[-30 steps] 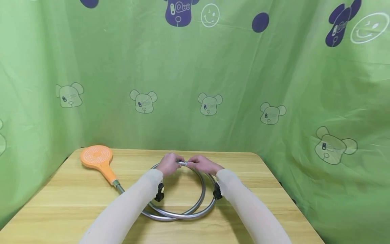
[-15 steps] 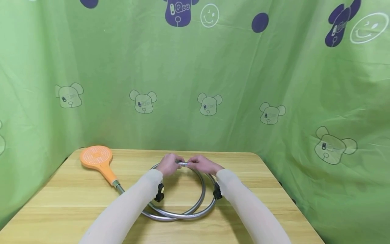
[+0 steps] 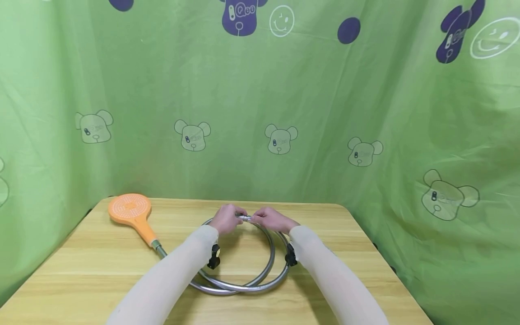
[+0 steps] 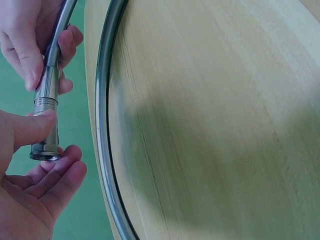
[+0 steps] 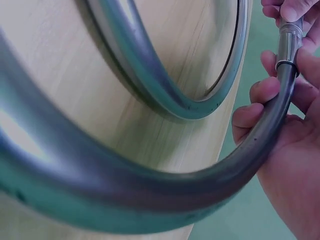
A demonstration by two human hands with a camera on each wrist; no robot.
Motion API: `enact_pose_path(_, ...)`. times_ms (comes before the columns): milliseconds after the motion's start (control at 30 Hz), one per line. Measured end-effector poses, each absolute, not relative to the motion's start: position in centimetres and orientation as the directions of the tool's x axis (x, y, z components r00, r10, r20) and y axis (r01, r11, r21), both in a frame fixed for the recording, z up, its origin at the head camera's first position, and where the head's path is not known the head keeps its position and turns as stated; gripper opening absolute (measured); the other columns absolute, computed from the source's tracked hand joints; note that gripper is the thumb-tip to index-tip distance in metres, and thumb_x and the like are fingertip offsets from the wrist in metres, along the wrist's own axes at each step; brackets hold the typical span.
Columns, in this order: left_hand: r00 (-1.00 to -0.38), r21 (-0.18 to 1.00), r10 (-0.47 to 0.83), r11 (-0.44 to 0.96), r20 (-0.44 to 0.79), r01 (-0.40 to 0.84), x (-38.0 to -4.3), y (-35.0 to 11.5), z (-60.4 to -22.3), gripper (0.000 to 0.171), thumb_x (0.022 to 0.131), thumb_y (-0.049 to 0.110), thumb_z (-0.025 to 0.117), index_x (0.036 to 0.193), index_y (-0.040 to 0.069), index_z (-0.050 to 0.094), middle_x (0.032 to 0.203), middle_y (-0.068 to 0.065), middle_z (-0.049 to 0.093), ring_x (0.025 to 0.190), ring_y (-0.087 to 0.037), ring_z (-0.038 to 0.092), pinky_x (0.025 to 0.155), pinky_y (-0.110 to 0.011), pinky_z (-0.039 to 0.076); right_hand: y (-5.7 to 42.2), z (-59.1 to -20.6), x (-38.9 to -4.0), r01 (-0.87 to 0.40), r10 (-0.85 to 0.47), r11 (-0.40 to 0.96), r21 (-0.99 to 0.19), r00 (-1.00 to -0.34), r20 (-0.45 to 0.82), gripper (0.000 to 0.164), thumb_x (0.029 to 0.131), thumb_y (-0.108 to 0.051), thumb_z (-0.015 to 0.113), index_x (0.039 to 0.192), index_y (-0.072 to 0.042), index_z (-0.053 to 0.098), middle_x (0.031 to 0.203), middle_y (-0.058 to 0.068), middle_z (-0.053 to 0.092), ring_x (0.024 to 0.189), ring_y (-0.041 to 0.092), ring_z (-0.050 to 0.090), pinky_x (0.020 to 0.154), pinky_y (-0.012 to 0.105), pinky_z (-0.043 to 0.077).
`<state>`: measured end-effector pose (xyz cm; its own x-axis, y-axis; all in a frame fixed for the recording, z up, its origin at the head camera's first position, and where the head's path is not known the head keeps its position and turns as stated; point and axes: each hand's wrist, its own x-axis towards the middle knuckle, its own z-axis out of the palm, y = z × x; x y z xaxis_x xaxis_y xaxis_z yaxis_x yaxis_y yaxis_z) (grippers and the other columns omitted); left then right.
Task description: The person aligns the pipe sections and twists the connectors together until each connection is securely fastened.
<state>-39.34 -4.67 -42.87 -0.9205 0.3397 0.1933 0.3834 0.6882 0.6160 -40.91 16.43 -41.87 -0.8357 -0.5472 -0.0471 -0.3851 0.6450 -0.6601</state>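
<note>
A silver shower hose [image 3: 266,286] lies coiled on the table, and an orange shower head [image 3: 131,206] is on its far-left end. My left hand [image 3: 225,220] pinches a short metal connector [image 4: 50,142] at the hose's other end, thumb on top and fingers beneath. Just beside it, my right hand [image 3: 274,220] grips the hose's metal end sleeve [image 5: 288,50], with fingers curled round the hose behind it. In the left wrist view several fine rings, like threads, show between sleeve and connector. Both hands are near the table's back edge, fingertips close together.
The wooden table [image 3: 325,289] fills the lower view, its back edge just behind the hands. A green curtain [image 3: 243,176] with bear prints surrounds it at the back and sides. Hose loops cross under the forearms.
</note>
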Motion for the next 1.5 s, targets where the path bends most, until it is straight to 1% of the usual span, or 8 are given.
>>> enact_pose_path(233, -0.914, 0.626, 0.345, 0.67, 0.213, 0.399, -39.5, -4.57, -42.92, 0.022, 0.087, 0.005, 0.074, 0.106, 0.017, 0.078, 0.102, -0.004, 0.075, 0.081, -0.016, 0.06, 0.07, -0.029, 0.051, 16.48, -41.94, -40.79, -0.383, -0.544, 0.604, -0.699, -0.839, -0.011, 0.022, 0.097, -0.029, 0.068, 0.106, -0.01, 0.063, 0.083, 0.004, 0.055, 0.071, 0.015, 0.047, 0.063, 0.028, 0.04)
enact_pose_path(500, -0.917, 0.63, 0.343, 0.67, 0.205, 0.392, -39.41, -4.49, -43.04, 0.022, 0.088, 0.006, 0.074, 0.108, 0.017, 0.078, 0.109, -0.005, 0.075, 0.087, -0.017, 0.062, 0.073, -0.03, 0.053, 16.65, -41.93, -40.73, -0.353, -0.532, 0.638, -0.685, -0.845, -0.06, 0.037, 0.104, -0.038, 0.054, 0.115, -0.007, 0.071, 0.077, 0.005, 0.056, 0.063, 0.016, 0.045, 0.058, 0.028, 0.037)
enact_pose_path(733, -0.914, 0.641, 0.345, 0.657, 0.214, 0.398, -39.53, -4.42, -43.03, 0.023, 0.089, 0.005, 0.073, 0.109, 0.016, 0.077, 0.109, -0.007, 0.075, 0.086, -0.018, 0.063, 0.074, -0.031, 0.053, 16.75, -42.07, -41.07, -0.391, -0.54, 0.613, -0.687, -0.841, -0.003, 0.017, 0.097, -0.028, 0.068, 0.105, -0.014, 0.064, 0.088, 0.008, 0.058, 0.073, 0.016, 0.051, 0.064, 0.029, 0.043)
enact_pose_path(1000, -0.917, 0.629, 0.339, 0.671, 0.21, 0.392, -39.33, -4.57, -43.01, 0.023, 0.089, 0.006, 0.073, 0.109, 0.017, 0.077, 0.111, -0.006, 0.074, 0.09, -0.018, 0.063, 0.075, -0.032, 0.054, 16.68, -42.09, -41.24, -0.354, -0.532, 0.646, -0.676, -0.845, -0.066, 0.04, 0.105, -0.04, 0.052, 0.114, -0.006, 0.071, 0.075, 0.01, 0.059, 0.06, 0.014, 0.045, 0.056, 0.027, 0.038)
enact_pose_path(1133, -0.921, 0.63, 0.333, 0.675, 0.205, 0.384, -39.08, -4.62, -42.79, 0.024, 0.088, 0.006, 0.074, 0.11, 0.017, 0.077, 0.11, -0.006, 0.075, 0.09, -0.018, 0.064, 0.076, -0.033, 0.055, 16.38, -42.06, -40.99, -0.353, -0.525, 0.626, -0.696, -0.85, -0.041, 0.028, 0.099, -0.035, 0.064, 0.113, -0.012, 0.067, 0.094, 0.014, 0.062, 0.073, 0.017, 0.053, 0.064, 0.029, 0.045)
enact_pose_path(1233, -0.923, 0.639, 0.328, 0.671, 0.2, 0.376, -39.05, -4.55, -42.65, 0.024, 0.088, 0.006, 0.074, 0.11, 0.016, 0.077, 0.107, -0.006, 0.075, 0.086, -0.017, 0.062, 0.073, -0.031, 0.053, 16.3, -41.92, -40.83, -0.378, -0.535, 0.605, -0.701, -0.845, -0.007, 0.02, 0.095, -0.024, 0.071, 0.108, -0.011, 0.063, 0.092, 0.007, 0.059, 0.076, 0.016, 0.053, 0.066, 0.029, 0.045)
enact_pose_path(1367, -0.924, 0.642, 0.328, 0.669, 0.198, 0.375, -39.06, -4.46, -42.67, 0.024, 0.088, 0.006, 0.073, 0.109, 0.016, 0.077, 0.106, -0.005, 0.074, 0.086, -0.016, 0.061, 0.074, -0.03, 0.052, 16.35, -41.69, -40.61, -0.408, -0.556, 0.606, -0.683, -0.831, 0.003, 0.014, 0.098, -0.022, 0.065, 0.105, -0.009, 0.066, 0.086, 0.006, 0.057, 0.073, 0.013, 0.049, 0.066, 0.028, 0.043)
enact_pose_path(1500, -0.927, 0.642, 0.322, 0.672, 0.194, 0.368, -39.03, -4.46, -42.74, 0.023, 0.088, 0.005, 0.074, 0.107, 0.017, 0.078, 0.105, -0.004, 0.074, 0.087, -0.017, 0.062, 0.075, -0.031, 0.053, 16.49, -41.65, -40.6, -0.389, -0.556, 0.627, -0.675, -0.83, -0.038, 0.027, 0.104, -0.03, 0.056, 0.109, -0.007, 0.071, 0.08, 0.014, 0.056, 0.065, 0.013, 0.043, 0.06, 0.027, 0.037)
